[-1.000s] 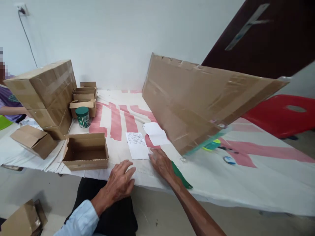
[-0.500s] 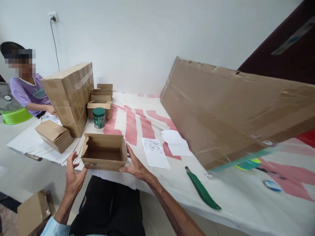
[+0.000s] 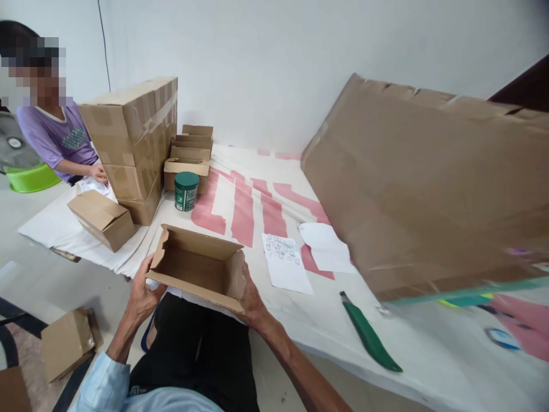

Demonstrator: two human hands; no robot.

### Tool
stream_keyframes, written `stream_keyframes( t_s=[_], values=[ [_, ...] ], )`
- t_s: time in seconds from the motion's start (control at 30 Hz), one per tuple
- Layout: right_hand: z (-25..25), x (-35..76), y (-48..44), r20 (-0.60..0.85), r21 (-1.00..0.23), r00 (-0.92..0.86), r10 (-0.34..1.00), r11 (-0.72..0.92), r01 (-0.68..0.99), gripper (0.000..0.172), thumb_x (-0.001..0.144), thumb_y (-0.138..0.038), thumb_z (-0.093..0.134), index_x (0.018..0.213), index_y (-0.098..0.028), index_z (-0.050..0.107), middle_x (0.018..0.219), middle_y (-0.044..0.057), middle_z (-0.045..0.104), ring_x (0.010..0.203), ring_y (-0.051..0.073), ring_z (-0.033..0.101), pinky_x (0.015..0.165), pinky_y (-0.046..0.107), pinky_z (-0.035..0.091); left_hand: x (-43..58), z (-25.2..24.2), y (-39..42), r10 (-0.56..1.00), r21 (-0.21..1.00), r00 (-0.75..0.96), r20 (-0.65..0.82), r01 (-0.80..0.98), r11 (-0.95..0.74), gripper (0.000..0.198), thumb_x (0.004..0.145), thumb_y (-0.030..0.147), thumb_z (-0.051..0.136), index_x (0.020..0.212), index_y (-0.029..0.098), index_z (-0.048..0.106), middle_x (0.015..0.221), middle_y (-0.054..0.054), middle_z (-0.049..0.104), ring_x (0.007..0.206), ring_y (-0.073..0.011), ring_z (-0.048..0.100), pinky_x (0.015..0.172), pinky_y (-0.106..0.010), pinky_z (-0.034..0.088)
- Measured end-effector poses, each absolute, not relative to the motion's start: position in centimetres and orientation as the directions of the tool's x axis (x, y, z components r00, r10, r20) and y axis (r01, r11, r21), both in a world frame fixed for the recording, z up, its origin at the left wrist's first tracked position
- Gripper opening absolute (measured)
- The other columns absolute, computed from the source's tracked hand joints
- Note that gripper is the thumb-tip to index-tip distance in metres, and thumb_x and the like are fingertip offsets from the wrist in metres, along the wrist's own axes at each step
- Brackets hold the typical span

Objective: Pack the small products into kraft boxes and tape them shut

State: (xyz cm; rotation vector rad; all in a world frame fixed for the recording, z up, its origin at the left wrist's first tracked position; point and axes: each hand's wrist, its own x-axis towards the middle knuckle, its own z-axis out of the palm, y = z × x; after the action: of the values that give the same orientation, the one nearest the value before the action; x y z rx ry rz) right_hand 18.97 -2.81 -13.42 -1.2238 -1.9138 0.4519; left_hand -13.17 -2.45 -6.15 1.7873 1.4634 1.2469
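Note:
An open, hollow cardboard box (image 3: 197,269) is held between my two hands at the table's front edge, its inside facing up toward me. My left hand (image 3: 142,290) grips its left end, thumb near the front lower corner. Around the right end wraps my right hand (image 3: 253,300), its fingers partly hidden by the box wall. Beyond the box stands a green-lidded tub (image 3: 186,191). To the right lie a sheet with small drawn squares (image 3: 285,263), a folded white paper (image 3: 326,246) and a green-handled knife (image 3: 371,335).
Taped cartons (image 3: 137,131) are stacked at the left, with a closed small box (image 3: 102,220) before them and open boxes (image 3: 191,151) behind the tub. A large cardboard sheet (image 3: 429,189) leans at the right. A person in a purple shirt (image 3: 60,137) sits at the far left.
My left hand has gone from open beside the box to gripping its left end. The box has turned slightly, its right end now nearer me. The camera view has shifted.

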Motion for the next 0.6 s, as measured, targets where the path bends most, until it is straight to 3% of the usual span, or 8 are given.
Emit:
stream_keyframes(
  t_s=[0.13,0.3,0.43,0.5,0.6],
  values=[
    [-12.7,17.8,-4.0,0.540,-0.555,-0.204,0.816,0.528,0.643,0.115,0.094,-0.050,0.072,0.173,-0.026,-0.008,0.173,0.020,0.031,0.157,0.046,0.035,0.123,0.070,0.039,-13.4,-6.0,-2.3,0.949,0.839,0.028,0.315,0.460,-0.292,0.076,0.080,0.027,0.077,0.151,0.021,0.052,0.152,-0.013,0.062,0.140,-0.0343,0.059,0.118,-0.048,0.049],
    [-10.3,15.7,-4.7,0.600,-0.522,-0.140,0.788,0.518,0.678,0.096,0.101,-0.038,0.060,0.173,-0.022,0.001,0.170,0.022,0.034,0.156,0.043,0.038,0.121,0.070,0.043,-13.8,-5.9,-1.9,0.947,0.858,0.013,0.320,0.420,-0.296,0.067,0.082,0.026,0.071,0.146,0.019,0.057,0.146,-0.013,0.067,0.134,-0.0321,0.065,0.114,-0.046,0.053],
    [-9.7,15.3,-4.9,0.597,-0.537,-0.115,0.794,0.502,0.678,0.082,0.103,-0.028,0.052,0.173,-0.018,0.009,0.164,0.025,0.040,0.156,0.040,0.039,0.122,0.069,0.042,-13.9,-5.6,-1.7,0.952,0.883,0.031,0.303,0.366,-0.293,0.064,0.082,0.026,0.070,0.145,0.023,0.061,0.144,-0.010,0.069,0.137,-0.0336,0.063,0.118,-0.050,0.051],
    [-10.2,15.8,-5.0,0.571,-0.579,-0.095,0.816,0.482,0.658,0.083,0.103,-0.033,0.056,0.172,-0.019,0.012,0.164,0.024,0.040,0.156,0.039,0.039,0.123,0.068,0.041,-13.7,-5.5,-1.7,0.951,0.884,0.041,0.308,0.357,-0.302,0.066,0.080,0.025,0.073,0.144,0.026,0.062,0.145,-0.009,0.068,0.141,-0.0343,0.059,0.122,-0.053,0.046],
    [-11.7,17.2,-5.3,0.480,-0.688,-0.037,0.877,0.402,0.604,0.100,0.093,-0.050,0.072,0.171,-0.020,0.017,0.163,0.024,0.042,0.153,0.043,0.043,0.121,0.068,0.043,-13.0,-5.6,-1.7,0.952,0.885,0.072,0.296,0.354,-0.302,0.066,0.082,0.024,0.076,0.146,0.027,0.061,0.150,-0.009,0.064,0.145,-0.0334,0.054,0.126,-0.053,0.039]
  ],
)
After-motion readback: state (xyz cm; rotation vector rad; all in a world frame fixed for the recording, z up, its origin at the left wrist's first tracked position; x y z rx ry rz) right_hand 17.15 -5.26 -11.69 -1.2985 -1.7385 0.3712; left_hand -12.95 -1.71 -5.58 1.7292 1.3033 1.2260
